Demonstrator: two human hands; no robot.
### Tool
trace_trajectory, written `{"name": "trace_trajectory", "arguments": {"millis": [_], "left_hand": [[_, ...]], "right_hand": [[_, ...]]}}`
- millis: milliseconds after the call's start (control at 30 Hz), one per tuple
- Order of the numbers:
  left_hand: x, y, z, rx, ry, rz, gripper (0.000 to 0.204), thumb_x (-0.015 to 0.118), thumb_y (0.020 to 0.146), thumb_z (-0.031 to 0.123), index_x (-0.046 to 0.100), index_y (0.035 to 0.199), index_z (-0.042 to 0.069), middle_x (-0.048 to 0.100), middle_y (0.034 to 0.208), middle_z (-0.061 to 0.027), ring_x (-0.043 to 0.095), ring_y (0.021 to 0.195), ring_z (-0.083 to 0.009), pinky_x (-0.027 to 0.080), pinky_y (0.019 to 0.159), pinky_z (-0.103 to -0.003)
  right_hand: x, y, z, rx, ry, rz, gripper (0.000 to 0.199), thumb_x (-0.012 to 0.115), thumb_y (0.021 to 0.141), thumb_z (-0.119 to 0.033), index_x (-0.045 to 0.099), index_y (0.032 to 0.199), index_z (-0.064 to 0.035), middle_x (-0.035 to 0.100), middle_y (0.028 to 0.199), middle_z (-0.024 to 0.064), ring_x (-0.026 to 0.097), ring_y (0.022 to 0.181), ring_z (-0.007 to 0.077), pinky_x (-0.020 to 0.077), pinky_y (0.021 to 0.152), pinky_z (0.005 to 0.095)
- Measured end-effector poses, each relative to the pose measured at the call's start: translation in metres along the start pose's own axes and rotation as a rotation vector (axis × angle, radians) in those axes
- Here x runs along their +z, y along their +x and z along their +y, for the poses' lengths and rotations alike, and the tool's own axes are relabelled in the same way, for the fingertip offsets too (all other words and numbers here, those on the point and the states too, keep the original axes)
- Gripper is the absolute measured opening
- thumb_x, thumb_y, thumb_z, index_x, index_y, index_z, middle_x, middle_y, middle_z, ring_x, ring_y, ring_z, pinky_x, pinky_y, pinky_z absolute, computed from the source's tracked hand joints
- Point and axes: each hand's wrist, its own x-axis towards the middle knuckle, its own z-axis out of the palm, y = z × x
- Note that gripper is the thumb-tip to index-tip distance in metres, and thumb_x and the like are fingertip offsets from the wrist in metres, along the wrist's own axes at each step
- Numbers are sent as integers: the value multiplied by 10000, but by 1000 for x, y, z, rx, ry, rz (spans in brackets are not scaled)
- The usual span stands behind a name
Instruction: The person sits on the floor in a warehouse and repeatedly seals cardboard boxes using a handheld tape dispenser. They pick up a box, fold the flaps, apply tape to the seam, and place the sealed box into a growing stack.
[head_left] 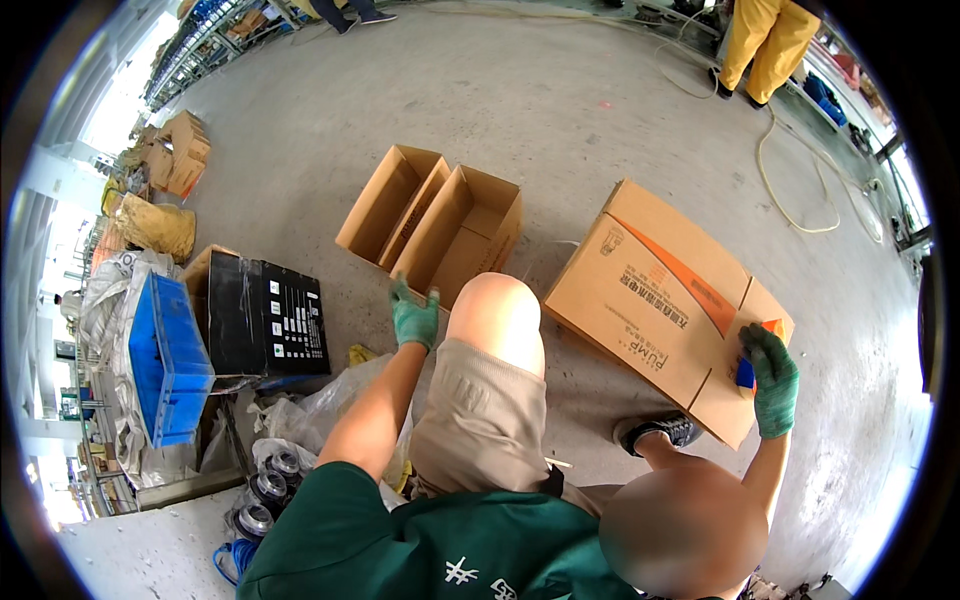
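Spreading our arms (370, 418) above the floor (560, 120), we have the carton (650, 295) at right, two open boxes (436, 215) ahead. Our left hand (414, 318), thumb and fingers spread, is at the right box's near corner; our right hand (774, 385) curls around a blue-orange tool (745, 375) at the carton's right end.

The printed carton (650, 290) is matt, smooth-faced cardboard. Left of it, the two open cartons (430, 215) show the same dull board; farther left of it, the black carton (240, 315) has a glossy surface, and the blue crate (178, 345) is shiny plastic. At its right end, the right hand's glove (773, 385) is matt, textured cloth. Beneath it, the concrete floor (480, 100) looks smooth, lightly scuffed.
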Motion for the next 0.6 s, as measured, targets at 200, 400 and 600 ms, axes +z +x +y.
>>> {"name": "trace_trajectory", "arguments": {"millis": [200, 400, 600], "left_hand": [[-20, 6, 49, 377, 807, -382, 476, 615, 916, 359, 553, 1376, 256, 308, 1603, -177, 474, 1358, -402, 474, 1024, -525], [-2, 80, 8, 62, 583, -568, 443, 597, 931, 242, 552, 1368, 191, 528, 1419, -222, 564, 1262, -400, 486, 1028, -472], [-11, 144, -15, 107, 752, -348, 506, 602, 907, 96, 522, 1402, 169, 505, 1430, -245, 534, 1288, -420, 467, 1064, -479]], "right_hand": [[19, 14, 5, 115, -89, -110, 272, 536, 1027, -93, 623, 1264, 8, 691, 1161, 68, 630, 1088, 156, 500, 953, 296], [24, 23, 18, -16, -177, -175, 268, 509, 1008, -20, 625, 1249, 3, 692, 1131, 73, 620, 1041, 128, 486, 893, 257], [27, 25, 17, 65, -167, -159, 273, 500, 997, 8, 624, 1241, 10, 695, 1126, 81, 630, 1047, 144, 485, 905, 262]]}}
